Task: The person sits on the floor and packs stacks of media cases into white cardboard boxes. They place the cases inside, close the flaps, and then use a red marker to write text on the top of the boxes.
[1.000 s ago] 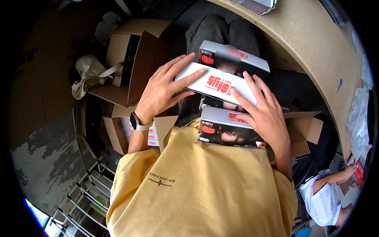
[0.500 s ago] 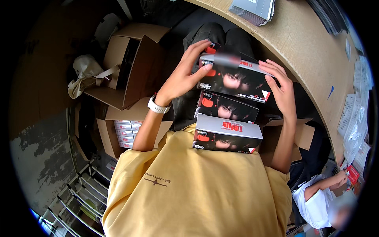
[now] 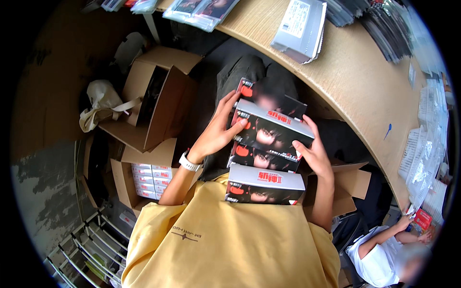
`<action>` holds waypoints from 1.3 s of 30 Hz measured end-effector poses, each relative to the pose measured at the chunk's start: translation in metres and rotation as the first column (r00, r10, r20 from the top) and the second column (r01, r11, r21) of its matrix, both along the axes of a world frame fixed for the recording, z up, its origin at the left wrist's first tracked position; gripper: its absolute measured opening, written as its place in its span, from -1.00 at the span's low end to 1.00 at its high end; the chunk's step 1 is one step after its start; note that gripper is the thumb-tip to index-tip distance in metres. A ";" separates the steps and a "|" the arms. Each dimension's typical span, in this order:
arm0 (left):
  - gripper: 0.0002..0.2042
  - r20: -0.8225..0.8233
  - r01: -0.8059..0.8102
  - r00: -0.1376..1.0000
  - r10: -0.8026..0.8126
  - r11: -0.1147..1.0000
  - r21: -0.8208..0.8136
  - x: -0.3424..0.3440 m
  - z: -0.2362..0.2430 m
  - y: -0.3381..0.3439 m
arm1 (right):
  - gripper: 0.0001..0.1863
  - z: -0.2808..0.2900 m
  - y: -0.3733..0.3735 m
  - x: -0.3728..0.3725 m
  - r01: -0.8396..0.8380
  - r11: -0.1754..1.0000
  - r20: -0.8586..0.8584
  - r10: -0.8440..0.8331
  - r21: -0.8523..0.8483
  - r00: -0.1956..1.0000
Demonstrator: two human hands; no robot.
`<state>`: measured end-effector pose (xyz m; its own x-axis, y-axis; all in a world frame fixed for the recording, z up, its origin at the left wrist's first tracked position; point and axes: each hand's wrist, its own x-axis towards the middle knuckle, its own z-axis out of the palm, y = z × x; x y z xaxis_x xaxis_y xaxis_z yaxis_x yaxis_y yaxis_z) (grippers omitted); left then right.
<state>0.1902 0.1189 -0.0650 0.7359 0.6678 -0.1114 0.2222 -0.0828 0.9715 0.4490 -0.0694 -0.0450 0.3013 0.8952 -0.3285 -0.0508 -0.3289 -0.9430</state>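
Note:
Several black card boxes with silver tops, red print and a pictured face stand in a row on my lap. My left hand (image 3: 217,133) and my right hand (image 3: 314,152) clasp the second box from the far end (image 3: 271,134) at its two ends, thumbs on its printed side. My left fingers reach to the end of the farthest box (image 3: 288,104), which is partly blurred. Nearer me, another box (image 3: 264,158) sits behind the closest box (image 3: 264,193), which rests against my yellow shirt.
A curved wooden table (image 3: 345,72) lies ahead and right, bearing a grey carton (image 3: 300,36) and plastic-sleeved stacks. Open cardboard boxes stand left (image 3: 165,113) and right (image 3: 353,182); another (image 3: 126,185) holds small packs. A metal rack (image 3: 91,245) is lower left. A person in white (image 3: 379,257) sits lower right.
The held box has come closer to my body, with both hands on it. My right hand has closed in at its end. More of the farthest box and of the table shows.

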 end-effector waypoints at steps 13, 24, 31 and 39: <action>0.03 0.155 0.049 0.988 -0.011 0.970 -0.239 0.007 0.063 -0.024 | 0.16 0.054 -0.017 -0.025 0.140 0.959 0.096 -0.167 0.245 0.981; 0.04 0.361 0.195 0.782 -0.507 0.750 0.632 0.254 0.131 0.012 | 0.22 0.090 -0.046 0.205 0.292 0.757 0.412 -0.587 0.585 0.697; -0.07 0.406 0.131 0.861 -0.307 0.904 0.406 0.385 0.088 0.044 | 0.16 0.081 0.012 0.299 0.300 0.863 0.533 -0.491 0.408 0.688; -0.42 0.257 0.287 0.885 -0.388 0.890 0.355 0.219 0.109 0.007 | -0.23 0.036 -0.042 0.187 0.398 0.735 0.537 -0.675 0.549 0.505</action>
